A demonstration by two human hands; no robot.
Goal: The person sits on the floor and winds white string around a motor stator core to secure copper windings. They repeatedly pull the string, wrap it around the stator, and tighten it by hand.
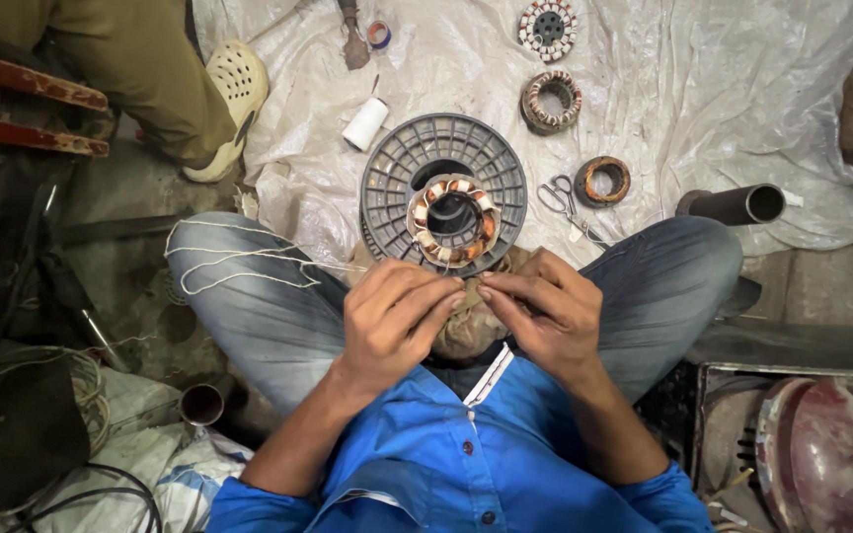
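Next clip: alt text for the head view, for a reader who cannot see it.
Seated cross-legged, a person pinches white thread between the left hand and right hand, beside a copper-wound stator resting on a grey plastic spool. Scissors and more stators lie on plastic sheeting.

Matt grey plastic spool [397, 163], glossy copper-wound stator [453, 223], crinkled shiny plastic sheet [703, 89], steel scissors [560, 197].

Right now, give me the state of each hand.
Left hand: fingers pinched shut on the white string.
Right hand: fingers pinched shut; what they hold cannot be told.
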